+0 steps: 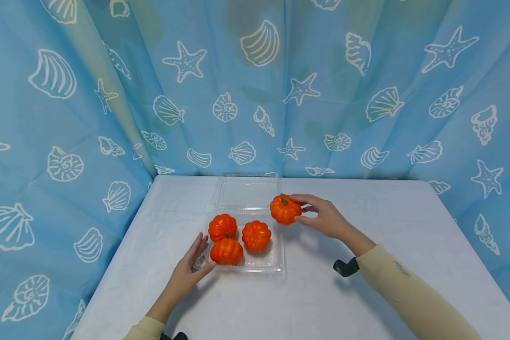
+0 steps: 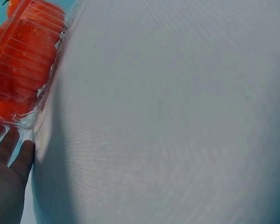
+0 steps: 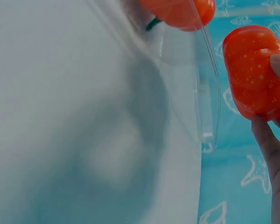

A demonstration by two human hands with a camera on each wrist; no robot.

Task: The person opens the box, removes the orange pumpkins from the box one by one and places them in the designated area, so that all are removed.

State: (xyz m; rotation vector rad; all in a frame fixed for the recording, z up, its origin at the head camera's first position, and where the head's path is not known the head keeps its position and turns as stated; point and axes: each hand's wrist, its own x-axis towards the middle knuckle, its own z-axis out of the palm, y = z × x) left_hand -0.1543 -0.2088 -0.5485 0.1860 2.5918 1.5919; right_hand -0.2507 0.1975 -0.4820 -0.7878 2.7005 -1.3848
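Curtains (image 1: 344,113) back three pumpkins (image 1: 256,236) in a clear box (image 1: 257,267), right hand (image 1: 324,217) pinching another pumpkin (image 1: 284,211), left hand (image 1: 188,274) loose alongside.

I see soft light glinting on the pumpkins (image 1: 256,236). The right wrist view is dimmer, a blurred shadow (image 3: 84,186) across its lower left.
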